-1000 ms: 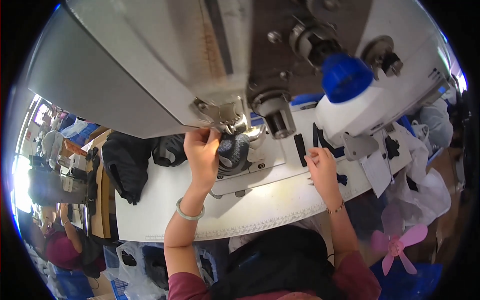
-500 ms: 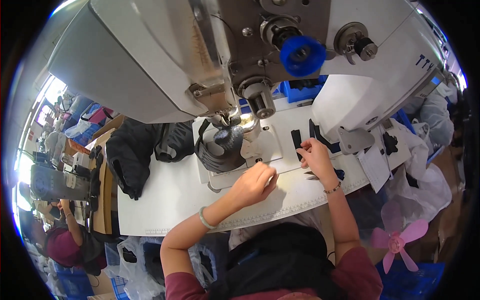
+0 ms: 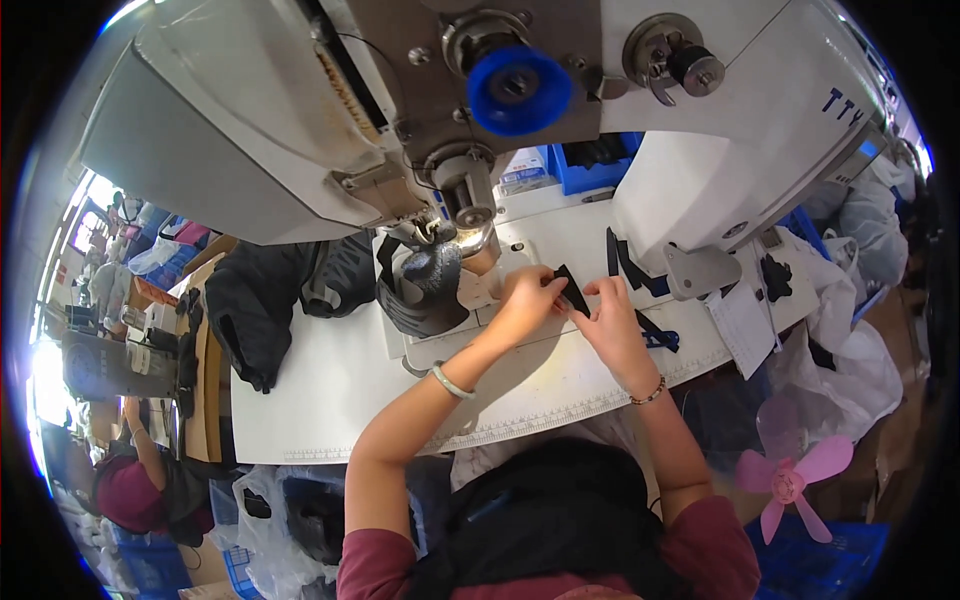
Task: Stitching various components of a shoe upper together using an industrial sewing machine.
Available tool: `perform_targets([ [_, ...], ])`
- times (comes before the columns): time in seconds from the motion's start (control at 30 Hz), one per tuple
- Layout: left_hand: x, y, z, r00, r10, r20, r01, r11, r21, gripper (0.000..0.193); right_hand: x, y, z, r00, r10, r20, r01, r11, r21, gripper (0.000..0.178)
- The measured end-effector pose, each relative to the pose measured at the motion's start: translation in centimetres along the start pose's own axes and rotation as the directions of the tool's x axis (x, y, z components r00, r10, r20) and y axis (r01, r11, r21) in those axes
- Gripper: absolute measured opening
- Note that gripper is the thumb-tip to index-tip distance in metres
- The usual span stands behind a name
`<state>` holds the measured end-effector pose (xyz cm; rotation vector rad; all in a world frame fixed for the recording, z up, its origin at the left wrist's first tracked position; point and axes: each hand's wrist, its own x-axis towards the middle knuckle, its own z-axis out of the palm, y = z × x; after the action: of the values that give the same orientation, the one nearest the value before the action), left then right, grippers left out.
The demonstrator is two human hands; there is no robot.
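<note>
A short black strip of material (image 3: 572, 291) stands between my hands, above the white sewing table. My left hand (image 3: 530, 302) pinches it along its left side. My right hand (image 3: 610, 332) has its thumb and fingertips closed at the strip's lower end; the exact grip is partly hidden. To the left of my hands, a black-and-grey shoe upper (image 3: 425, 290) sits at the post of the sewing machine (image 3: 470, 190), under the needle area. Blue-handled snips (image 3: 660, 337) lie just right of my right hand.
Joined black shoe uppers (image 3: 255, 305) lie on the table's left. More black strips (image 3: 632, 268) rest by the machine's column, near a white paper (image 3: 745, 332). A pink fan (image 3: 787, 480) stands at lower right. Another person (image 3: 135, 490) sits far left.
My left hand has moved right to the black strip. My right hand has brought the strip slightly left and down, uncovering the snips. The view has shifted a little.
</note>
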<state>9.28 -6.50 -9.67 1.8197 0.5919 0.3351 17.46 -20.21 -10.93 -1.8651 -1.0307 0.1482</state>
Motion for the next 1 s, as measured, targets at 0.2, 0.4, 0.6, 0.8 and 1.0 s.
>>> perform_targets([
  [0.2,-2.5,-1.0,-0.8,0.992,-0.070,0.105,0.108,0.901,-0.421,0.025,0.2,-1.0,-2.4,0.917,0.294,0.271,-0.367,0.888,0.278,0.029],
  [0.4,-4.2,-1.1,-1.9,0.993,-0.113,0.040,0.120,0.932,-0.343,0.020,0.8,1.0,-0.6,0.976,0.091,0.196,-0.096,0.995,0.020,0.019],
  [0.6,-6.9,-1.7,-1.9,0.960,0.148,-0.239,-0.036,0.908,0.418,0.026,0.8,-1.7,-1.6,0.840,0.217,0.498,-0.507,0.642,0.575,0.011],
  [0.8,-9.3,-0.2,-2.4,0.893,0.262,-0.366,-0.014,0.829,0.558,0.034,-0.2,-4.1,-2.4,0.820,0.160,0.549,-0.531,0.572,0.626,0.010],
  [1.0,-11.5,2.2,-1.8,0.924,0.195,-0.329,-0.199,0.980,0.020,0.016,-3.2,-5.9,-0.2,0.991,-0.118,0.066,0.092,0.946,0.310,0.014],
])
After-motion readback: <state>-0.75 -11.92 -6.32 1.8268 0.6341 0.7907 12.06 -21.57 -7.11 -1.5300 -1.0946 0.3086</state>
